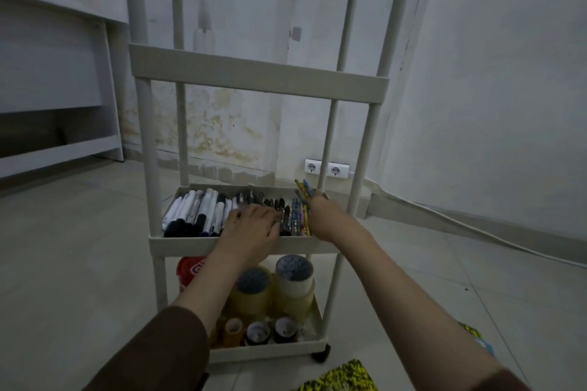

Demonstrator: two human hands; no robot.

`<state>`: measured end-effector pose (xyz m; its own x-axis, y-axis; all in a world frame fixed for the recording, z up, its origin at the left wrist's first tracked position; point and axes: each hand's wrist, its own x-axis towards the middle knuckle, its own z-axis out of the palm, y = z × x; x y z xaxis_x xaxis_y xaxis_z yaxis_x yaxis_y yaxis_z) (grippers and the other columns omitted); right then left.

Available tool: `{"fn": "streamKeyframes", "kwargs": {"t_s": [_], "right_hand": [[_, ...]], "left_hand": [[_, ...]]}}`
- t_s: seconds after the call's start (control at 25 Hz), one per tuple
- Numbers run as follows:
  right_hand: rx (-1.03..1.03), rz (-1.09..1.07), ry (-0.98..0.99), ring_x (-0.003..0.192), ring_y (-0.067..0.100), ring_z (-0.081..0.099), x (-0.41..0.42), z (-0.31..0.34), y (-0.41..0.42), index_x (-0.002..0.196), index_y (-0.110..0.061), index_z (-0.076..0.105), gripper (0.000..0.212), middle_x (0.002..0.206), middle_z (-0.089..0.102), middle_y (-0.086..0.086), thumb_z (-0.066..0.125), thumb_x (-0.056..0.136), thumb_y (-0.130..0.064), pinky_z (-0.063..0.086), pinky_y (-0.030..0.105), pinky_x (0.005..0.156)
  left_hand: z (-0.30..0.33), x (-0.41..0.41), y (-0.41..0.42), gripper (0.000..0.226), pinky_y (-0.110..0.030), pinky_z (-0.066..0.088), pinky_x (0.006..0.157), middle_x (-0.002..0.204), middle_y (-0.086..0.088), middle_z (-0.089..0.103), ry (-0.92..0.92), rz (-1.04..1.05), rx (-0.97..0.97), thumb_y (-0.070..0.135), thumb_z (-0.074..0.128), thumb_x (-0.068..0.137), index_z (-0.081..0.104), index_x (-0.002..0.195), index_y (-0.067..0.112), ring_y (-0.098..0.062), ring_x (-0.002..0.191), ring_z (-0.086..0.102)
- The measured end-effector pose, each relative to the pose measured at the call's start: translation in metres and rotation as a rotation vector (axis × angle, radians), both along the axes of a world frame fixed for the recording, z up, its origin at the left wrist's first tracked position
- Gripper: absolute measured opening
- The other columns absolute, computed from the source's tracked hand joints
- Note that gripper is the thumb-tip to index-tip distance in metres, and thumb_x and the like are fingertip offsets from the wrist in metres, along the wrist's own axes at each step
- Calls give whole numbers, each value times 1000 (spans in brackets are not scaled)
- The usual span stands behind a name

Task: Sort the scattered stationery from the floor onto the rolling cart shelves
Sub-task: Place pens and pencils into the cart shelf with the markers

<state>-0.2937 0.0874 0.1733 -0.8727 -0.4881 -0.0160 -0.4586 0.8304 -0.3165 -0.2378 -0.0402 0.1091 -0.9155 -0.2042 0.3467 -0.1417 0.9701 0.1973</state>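
A white rolling cart (241,246) stands in front of me against the wall. Its middle shelf holds white markers (193,209) on the left, dark pens (279,205) in the middle and patterned pencils (300,217) on the right. My left hand (254,224) rests flat on the pens, fingers spread. My right hand (322,214) grips a few patterned pencils (303,189) that stick up over the shelf's right end. The bottom shelf carries tape rolls (293,279) and a red tape roll (189,271).
The cart's upper shelf (260,78) shows only its front wall from below. Yellow patterned items (343,376) lie on the tile floor by my right arm. A double wall socket (327,170) and a cable sit behind the cart. White furniture (57,89) stands at left.
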Motion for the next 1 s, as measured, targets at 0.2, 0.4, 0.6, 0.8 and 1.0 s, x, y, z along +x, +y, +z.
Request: {"fn": "streamKeyframes", "kwargs": {"t_s": [0.2,0.4,0.6,0.8,1.0], "right_hand": [[339,30,102,135,34,29,-27,-7,-38,144,2,23,53,148,28,20,42,95,-3,35,44,108],[-8,-47,217,124,36,40,-26,-43,-27,131,-6,42,35,139,34,21,36,96,-8,38,42,100],[-236,51,242,115,34,49,-31,-52,-20,119,-18,61,31,131,40,15,44,94,-17,45,38,94],[-231,15,193,113,35,50,-33,-51,-21,119,-10,55,30,121,50,20,43,92,-10,46,41,91],[-208,-42,280,114,36,47,-26,-57,-21,122,-7,44,28,131,39,21,37,97,-16,43,42,91]], "left_hand": [[0,-9,-11,41,-45,19,103,148,3,23,-177,-37,-125,34,22,97,33,137,28,-21,132,23],[-2,-9,-11,36,-48,8,108,142,2,27,-152,-31,-29,36,23,96,41,126,29,-17,131,26],[-3,-9,-9,34,-50,9,111,141,5,30,-137,-52,41,33,23,96,38,125,25,-16,128,32],[-3,-6,-8,12,-52,13,111,127,1,39,-99,-48,75,27,26,96,35,103,23,-18,115,40],[-5,-6,-8,14,-55,9,112,124,0,41,-62,-28,41,25,27,95,36,104,21,-20,115,43]]}}
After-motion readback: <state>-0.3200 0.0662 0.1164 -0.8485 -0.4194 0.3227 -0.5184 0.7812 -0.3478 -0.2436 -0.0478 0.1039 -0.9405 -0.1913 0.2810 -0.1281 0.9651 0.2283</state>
